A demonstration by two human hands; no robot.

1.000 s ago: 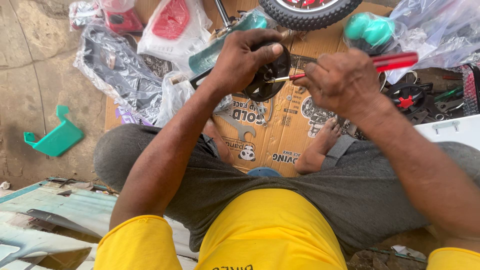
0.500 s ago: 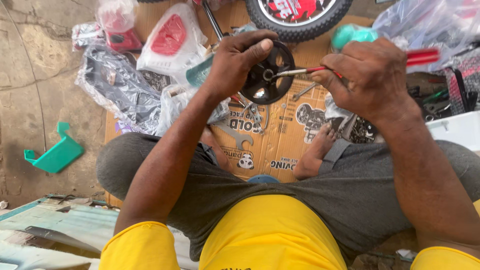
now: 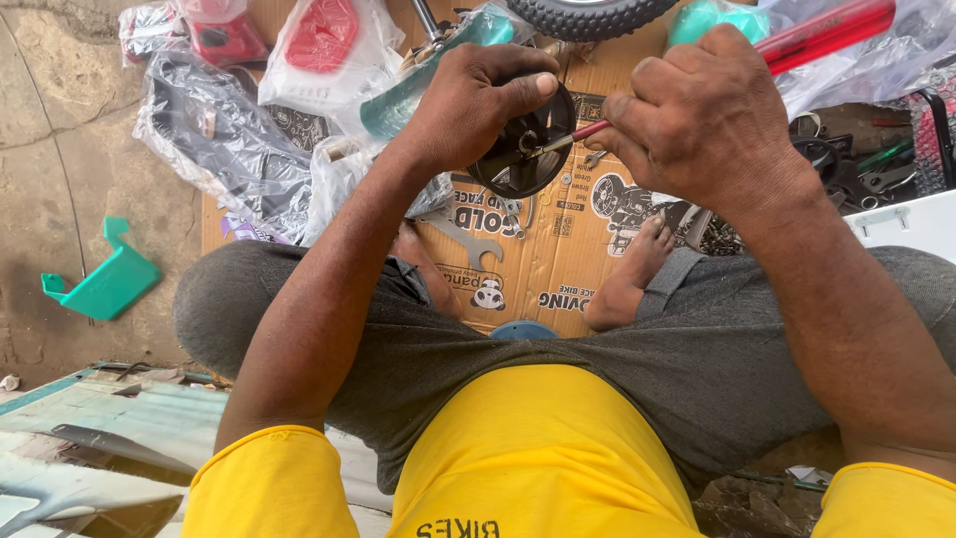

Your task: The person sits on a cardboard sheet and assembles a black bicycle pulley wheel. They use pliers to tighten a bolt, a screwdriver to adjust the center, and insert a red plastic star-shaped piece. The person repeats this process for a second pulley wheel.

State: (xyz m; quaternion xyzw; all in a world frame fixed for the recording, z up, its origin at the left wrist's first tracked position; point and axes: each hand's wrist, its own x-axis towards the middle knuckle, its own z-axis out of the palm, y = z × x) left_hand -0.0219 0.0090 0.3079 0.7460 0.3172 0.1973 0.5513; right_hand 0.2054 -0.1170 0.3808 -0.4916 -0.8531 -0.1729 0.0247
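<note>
Over the cardboard point(image 3: 558, 249), your left hand point(image 3: 468, 100) grips the wheel point(image 3: 523, 139) while your right point(image 3: 707, 120) pinches the screwdriver point(image 3: 573, 136) at its hub; likely fastening, needing steady aim.

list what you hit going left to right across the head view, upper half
green plastic bracket → red part in a clear bag → left hand → small black wheel → right hand → white box

A flattened cardboard sheet point(image 3: 558, 249) covers the concrete floor point(image 3: 60, 179). On the cardboard lie a spanner point(image 3: 460, 240) and plastic bags point(image 3: 229, 139). A green plastic piece point(image 3: 105, 284) rests on bare floor.
</note>
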